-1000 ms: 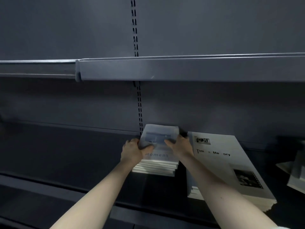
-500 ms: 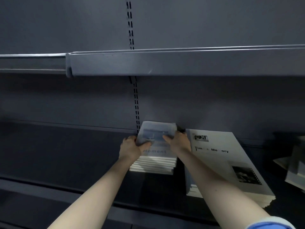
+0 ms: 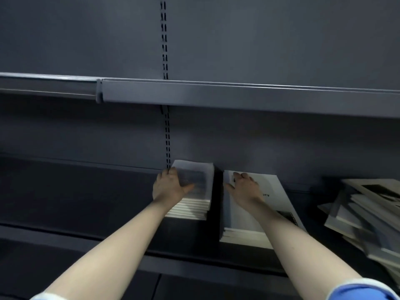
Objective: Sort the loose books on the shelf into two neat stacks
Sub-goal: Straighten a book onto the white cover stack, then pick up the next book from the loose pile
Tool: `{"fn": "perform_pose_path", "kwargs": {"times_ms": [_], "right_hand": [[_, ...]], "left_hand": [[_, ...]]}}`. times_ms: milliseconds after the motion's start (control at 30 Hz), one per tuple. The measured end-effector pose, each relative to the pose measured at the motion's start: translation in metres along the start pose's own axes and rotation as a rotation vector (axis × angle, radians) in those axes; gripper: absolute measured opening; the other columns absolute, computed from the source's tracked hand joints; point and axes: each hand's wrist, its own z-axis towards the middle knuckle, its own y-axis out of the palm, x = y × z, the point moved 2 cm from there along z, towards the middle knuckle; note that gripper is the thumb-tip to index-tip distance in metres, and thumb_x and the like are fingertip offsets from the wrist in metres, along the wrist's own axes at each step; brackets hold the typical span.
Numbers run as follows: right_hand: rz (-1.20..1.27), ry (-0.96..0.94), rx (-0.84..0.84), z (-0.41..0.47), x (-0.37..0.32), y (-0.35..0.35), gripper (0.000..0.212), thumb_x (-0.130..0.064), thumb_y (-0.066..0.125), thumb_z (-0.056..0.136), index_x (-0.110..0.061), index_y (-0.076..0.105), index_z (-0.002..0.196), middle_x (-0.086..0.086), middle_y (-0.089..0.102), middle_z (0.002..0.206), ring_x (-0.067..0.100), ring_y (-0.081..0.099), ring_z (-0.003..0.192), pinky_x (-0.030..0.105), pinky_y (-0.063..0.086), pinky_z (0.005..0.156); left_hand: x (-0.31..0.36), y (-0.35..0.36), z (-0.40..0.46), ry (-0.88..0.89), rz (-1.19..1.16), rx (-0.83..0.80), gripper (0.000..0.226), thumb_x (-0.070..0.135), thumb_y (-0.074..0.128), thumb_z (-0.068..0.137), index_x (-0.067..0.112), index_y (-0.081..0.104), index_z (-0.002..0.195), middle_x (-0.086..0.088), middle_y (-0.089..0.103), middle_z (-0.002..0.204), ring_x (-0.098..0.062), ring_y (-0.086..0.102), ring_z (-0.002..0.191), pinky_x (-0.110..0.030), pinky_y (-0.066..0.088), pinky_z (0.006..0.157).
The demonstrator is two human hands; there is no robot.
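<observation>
**A:** Books status? Start at the hands.

**B:** Left hand [image 3: 170,188] is resting on the small stack [image 3: 192,191], fingers spread along its left edge, thumb lying across the top cover. It's pressing rather than closing around anything. The cover is blurring, so I'm not reading any print.

**A:** Right?

**B:** Right hand [image 3: 245,188] is lying flat and open on the top cover of the large stack [image 3: 244,213], fingertips reaching toward the back edge. It's touching, not gripping. The forearm is covering most of the cover; a bit of dark lettering and a dark photo strip are showing beside it.

**A:** Stack positions?

**B:** Both are sitting on the lower shelf [image 3: 75,202], pushed back toward the rear panel [image 3: 281,144]. Small one is sitting left, just right of the slotted upright [image 3: 167,144]. Large one is sitting just beside it, with a narrow dark gap running between. They're not touching.

**A:** Anything else on that shelf?

**B:** A loose pile [image 3: 368,217] is sprawling at the far right, covers tilting and overlapping, well apart from the large stack.

**A:** Surroundings?

**B:** Dark grey metal shelving is filling the view. The upper shelf [image 3: 238,96] is running across above the hands. A blue sleeve [image 3: 361,292] is showing at the bottom right corner.
</observation>
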Motion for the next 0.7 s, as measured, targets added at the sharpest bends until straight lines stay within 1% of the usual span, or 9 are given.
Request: {"fn": "perform_pose_path", "kwargs": {"times_ms": [133,233,333,433,500,600,700], "right_hand": [[-0.031,-0.012,0.000,-0.018,0.033,-0.024,0.058,-0.045,0.038,0.098,-0.011,0.032,0.145,0.010,0.035,0.149,0.028,0.035,0.135,0.038,0.030,0.111],[-0.094,-0.011,0.004,-0.028,0.063,-0.046,0.063,-0.048,0.035,0.099,-0.010,0.026,0.148,0.011,0.029,0.153,0.028,0.029,0.140,0.038,0.025,0.114],[-0.150,-0.032,0.047,-0.040,0.097,-0.069,0.060,-0.047,0.037,0.099,-0.010,0.031,0.145,0.011,0.029,0.152,0.027,0.028,0.140,0.038,0.024,0.114],[-0.164,-0.050,0.096,-0.050,0.138,-0.092,0.057,-0.046,0.038,0.098,-0.012,0.034,0.144,0.009,0.027,0.153,0.027,0.027,0.140,0.038,0.023,0.114],[-0.165,-0.045,0.111,-0.056,0.168,-0.106,0.059,-0.046,0.040,0.098,-0.013,0.031,0.146,0.009,0.025,0.154,0.028,0.026,0.141,0.038,0.023,0.114],[-0.161,-0.020,0.112,-0.065,0.214,-0.124,0.062,-0.046,0.044,0.096,-0.014,0.030,0.147,0.011,0.026,0.153,0.029,0.026,0.140,0.037,0.022,0.115],[-0.121,0.007,0.092,-0.077,0.260,-0.136,0.059,-0.046,0.041,0.096,-0.017,0.031,0.147,0.010,0.027,0.153,0.029,0.026,0.140,0.037,0.022,0.114]], "left_hand": [[0.031,0.000,-0.014,0.051,0.038,-0.023,0.086,0.055,0.060,0.082,0.007,0.028,0.145,-0.012,0.033,0.149,-0.029,0.029,0.137,-0.037,0.028,0.110],[0.060,0.005,-0.020,0.055,0.098,-0.042,0.091,0.058,0.058,0.083,0.003,0.024,0.146,-0.014,0.030,0.151,-0.029,0.027,0.139,-0.037,0.025,0.114],[0.095,0.017,-0.028,0.057,0.117,-0.076,0.098,0.063,0.054,0.082,0.003,0.015,0.149,-0.016,0.021,0.155,-0.031,0.019,0.143,-0.041,0.021,0.116],[0.136,0.032,-0.042,0.088,0.105,-0.088,0.096,0.065,0.049,0.084,0.005,0.014,0.150,-0.012,0.015,0.158,-0.030,0.011,0.146,-0.040,0.017,0.118],[0.166,0.045,-0.052,0.094,0.094,-0.081,0.093,0.066,0.046,0.085,0.005,0.018,0.149,-0.012,0.016,0.158,-0.029,0.011,0.146,-0.041,0.017,0.118],[0.212,0.067,-0.069,0.102,0.104,-0.103,0.092,0.066,0.041,0.087,0.005,0.014,0.151,-0.012,0.013,0.158,-0.029,0.011,0.146,-0.041,0.017,0.118],[0.256,0.092,-0.086,0.121,0.108,-0.111,0.094,0.070,0.036,0.086,0.007,0.011,0.152,-0.010,0.013,0.159,-0.027,0.012,0.146,-0.039,0.016,0.118]]}}
